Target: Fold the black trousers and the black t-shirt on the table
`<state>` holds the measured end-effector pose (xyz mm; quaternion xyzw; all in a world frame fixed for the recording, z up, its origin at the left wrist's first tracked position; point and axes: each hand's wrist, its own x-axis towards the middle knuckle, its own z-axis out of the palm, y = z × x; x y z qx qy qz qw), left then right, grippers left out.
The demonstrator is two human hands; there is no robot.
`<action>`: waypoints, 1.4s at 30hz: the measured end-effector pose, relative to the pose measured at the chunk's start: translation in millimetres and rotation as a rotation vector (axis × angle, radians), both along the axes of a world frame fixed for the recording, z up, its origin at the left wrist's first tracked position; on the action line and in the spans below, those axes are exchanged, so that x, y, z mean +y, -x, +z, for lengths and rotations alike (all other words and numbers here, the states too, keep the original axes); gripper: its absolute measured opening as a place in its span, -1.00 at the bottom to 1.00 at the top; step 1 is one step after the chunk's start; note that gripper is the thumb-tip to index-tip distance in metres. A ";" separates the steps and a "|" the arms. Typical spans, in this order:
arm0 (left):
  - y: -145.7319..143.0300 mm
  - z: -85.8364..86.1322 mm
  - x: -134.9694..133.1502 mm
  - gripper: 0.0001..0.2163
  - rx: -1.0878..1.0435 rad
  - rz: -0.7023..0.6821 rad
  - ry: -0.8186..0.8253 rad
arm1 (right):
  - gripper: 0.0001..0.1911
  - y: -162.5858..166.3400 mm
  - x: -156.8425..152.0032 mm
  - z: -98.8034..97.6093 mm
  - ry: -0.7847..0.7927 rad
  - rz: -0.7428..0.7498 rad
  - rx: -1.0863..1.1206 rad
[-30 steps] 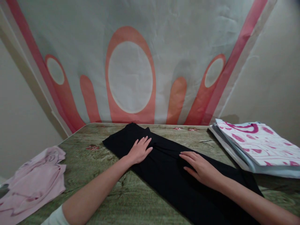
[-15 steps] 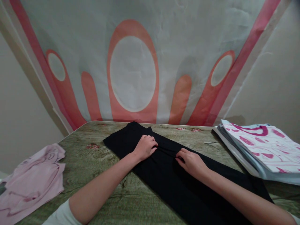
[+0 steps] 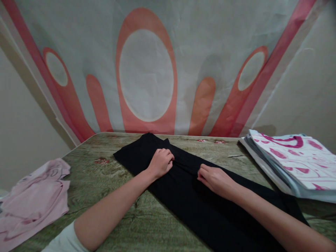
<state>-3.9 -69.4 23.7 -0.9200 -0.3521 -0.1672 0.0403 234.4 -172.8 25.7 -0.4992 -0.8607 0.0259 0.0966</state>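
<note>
A long black garment (image 3: 183, 206), seemingly a folded pair of trousers, lies slantwise over the table from the back middle to the front right. My left hand (image 3: 160, 163) is closed on its cloth near the far end, fingers curled. Further right along the same cloth, my right hand (image 3: 214, 178) pinches the fabric between thumb and fingers. Between the two hands the cloth shows a shallow crease. The garment's near end runs out of view below my right forearm.
Folded clothes (image 3: 294, 161) are stacked at the right, a white and pink printed piece on top. A crumpled pink garment (image 3: 36, 203) lies at the left edge. Behind the wood-patterned table (image 3: 105, 196) hangs a sheet (image 3: 189, 42) with orange shapes.
Both hands stay at nearly the same places on the black cloth. The fold between them looks less sharply raised. The whole view has shifted slightly.
</note>
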 end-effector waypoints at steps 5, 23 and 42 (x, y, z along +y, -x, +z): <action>-2.2 5.2 -8.7 -0.74 -0.022 -0.103 0.021 | -0.82 -3.7 -2.1 5.6 0.084 0.000 0.125; -4.2 2.1 -14.0 -0.73 0.025 -0.248 0.035 | -0.42 -94.5 -43.8 -28.4 0.222 -0.180 0.052; 30.2 -24.6 18.3 -0.43 0.043 0.310 0.228 | -0.39 -122.6 -62.5 -42.6 0.134 -0.315 0.023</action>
